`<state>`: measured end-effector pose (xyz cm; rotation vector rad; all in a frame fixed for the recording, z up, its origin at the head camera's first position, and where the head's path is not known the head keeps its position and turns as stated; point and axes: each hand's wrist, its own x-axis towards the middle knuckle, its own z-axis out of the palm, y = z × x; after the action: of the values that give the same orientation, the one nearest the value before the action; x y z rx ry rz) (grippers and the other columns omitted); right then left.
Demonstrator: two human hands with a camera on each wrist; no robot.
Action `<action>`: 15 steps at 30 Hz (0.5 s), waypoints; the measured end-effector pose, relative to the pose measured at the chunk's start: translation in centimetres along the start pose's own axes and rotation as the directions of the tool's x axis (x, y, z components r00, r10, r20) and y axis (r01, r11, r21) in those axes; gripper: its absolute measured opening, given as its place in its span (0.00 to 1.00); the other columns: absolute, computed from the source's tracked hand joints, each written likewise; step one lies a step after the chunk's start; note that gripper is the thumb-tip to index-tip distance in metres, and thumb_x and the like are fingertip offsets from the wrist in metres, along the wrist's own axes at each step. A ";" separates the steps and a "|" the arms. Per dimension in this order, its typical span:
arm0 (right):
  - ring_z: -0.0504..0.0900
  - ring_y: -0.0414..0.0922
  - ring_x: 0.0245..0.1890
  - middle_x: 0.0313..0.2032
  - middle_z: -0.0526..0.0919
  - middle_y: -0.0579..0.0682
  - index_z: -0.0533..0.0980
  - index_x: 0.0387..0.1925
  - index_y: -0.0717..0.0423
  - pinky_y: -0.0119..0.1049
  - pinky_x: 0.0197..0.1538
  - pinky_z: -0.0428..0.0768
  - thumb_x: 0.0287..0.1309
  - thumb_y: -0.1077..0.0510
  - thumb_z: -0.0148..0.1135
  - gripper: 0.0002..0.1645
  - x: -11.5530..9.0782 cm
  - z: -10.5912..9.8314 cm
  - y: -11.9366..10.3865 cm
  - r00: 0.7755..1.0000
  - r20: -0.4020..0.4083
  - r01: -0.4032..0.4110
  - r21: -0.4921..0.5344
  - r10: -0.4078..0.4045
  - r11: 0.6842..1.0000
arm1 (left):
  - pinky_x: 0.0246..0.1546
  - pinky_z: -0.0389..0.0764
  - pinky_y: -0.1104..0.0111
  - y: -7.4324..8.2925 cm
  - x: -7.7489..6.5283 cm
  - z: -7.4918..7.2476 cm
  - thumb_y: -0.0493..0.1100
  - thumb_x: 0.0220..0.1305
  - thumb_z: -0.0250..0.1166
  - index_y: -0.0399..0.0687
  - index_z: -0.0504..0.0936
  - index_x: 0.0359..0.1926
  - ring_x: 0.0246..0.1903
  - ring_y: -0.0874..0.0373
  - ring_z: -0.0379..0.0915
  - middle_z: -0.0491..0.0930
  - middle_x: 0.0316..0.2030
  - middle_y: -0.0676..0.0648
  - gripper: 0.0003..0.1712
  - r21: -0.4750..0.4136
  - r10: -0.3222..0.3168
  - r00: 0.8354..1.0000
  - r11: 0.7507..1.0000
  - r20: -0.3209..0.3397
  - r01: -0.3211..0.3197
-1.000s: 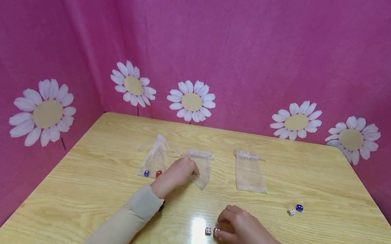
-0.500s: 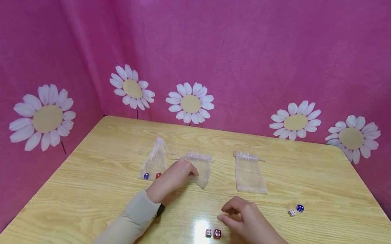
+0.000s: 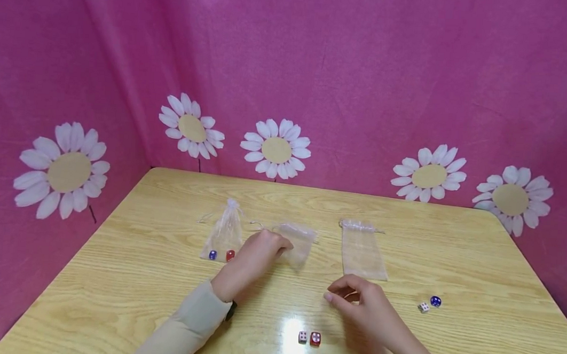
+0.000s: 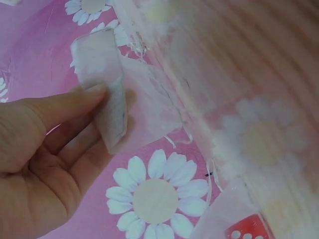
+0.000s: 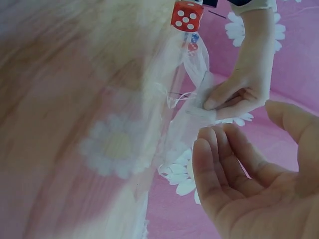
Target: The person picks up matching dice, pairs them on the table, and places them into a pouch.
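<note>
My left hand [image 3: 255, 253] pinches the edge of a sheer white organza drawstring bag [image 3: 298, 244] between thumb and fingers; the left wrist view shows the bag [image 4: 112, 94] folding at the fingertips. The right hand [image 3: 365, 304] is above the table, fingers loosely bent, with nothing in its grasp. Near it on the table, a white die [image 3: 302, 337] and a red die [image 3: 315, 338] sit side by side. A gathered organza bag [image 3: 226, 233] to the left has a blue die [image 3: 212, 254] and a red die [image 3: 230, 255] inside.
Another flat organza bag [image 3: 363, 252] lies to the right. Beyond the right hand are a second white die [image 3: 423, 307] and a second blue die [image 3: 436, 301]. A pink cloth [image 3: 346, 84] with printed daisies hangs behind the wooden table [image 3: 115, 275].
My right hand has let go of the red die and risen away from it, toward the bags. The left hand's bag has lifted and shifted slightly right.
</note>
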<state>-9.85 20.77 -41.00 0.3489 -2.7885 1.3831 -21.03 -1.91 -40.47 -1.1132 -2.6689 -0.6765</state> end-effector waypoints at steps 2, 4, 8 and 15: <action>0.79 0.30 0.34 0.36 0.86 0.48 0.82 0.38 0.57 0.27 0.39 0.82 0.61 0.51 0.65 0.12 0.1 -0.1 0.1 0.999 0.015 -0.051 0.028 0.050 0.998 | 0.26 0.71 0.76 0.2 -0.2 -0.1 0.25 0.61 0.58 0.43 0.86 0.26 0.24 0.66 0.63 0.79 0.21 0.52 0.15 -0.001 -0.003 1.000 1.000 -0.024 0.003; 0.79 0.31 0.34 0.37 0.86 0.49 0.82 0.39 0.57 0.26 0.39 0.81 0.62 0.51 0.64 0.13 0.3 -0.2 0.3 0.996 0.032 -0.086 0.054 0.084 0.995 | 0.29 0.78 0.73 0.4 -0.3 -0.2 0.26 0.63 0.59 0.46 0.88 0.30 0.26 0.67 0.69 0.86 0.27 0.50 0.15 -0.001 -0.001 0.999 1.000 -0.050 0.001; 0.77 0.32 0.33 0.37 0.85 0.51 0.82 0.41 0.58 0.26 0.37 0.78 0.64 0.49 0.62 0.15 0.5 -0.4 0.5 0.990 0.064 -0.129 0.108 0.122 0.986 | 0.35 0.85 0.70 0.8 -0.4 -0.4 0.28 0.64 0.61 0.47 0.89 0.36 0.33 0.64 0.82 0.89 0.34 0.49 0.13 0.023 0.027 0.995 0.999 -0.100 -0.025; 0.83 0.37 0.35 0.37 0.85 0.55 0.78 0.46 0.70 0.31 0.43 0.84 0.68 0.50 0.58 0.23 1.2 -0.7 0.6 0.980 0.093 -0.198 0.300 0.178 0.933 | 0.41 0.85 0.70 1.8 -0.7 -0.8 0.29 0.60 0.65 0.46 0.88 0.43 0.43 0.56 0.86 0.88 0.42 0.47 0.13 0.132 0.122 0.972 0.987 -0.201 -0.096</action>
<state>-11.21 21.38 -40.90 0.1297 -2.7127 1.8909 -19.26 -1.56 -39.36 -1.0831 -2.4186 -0.5688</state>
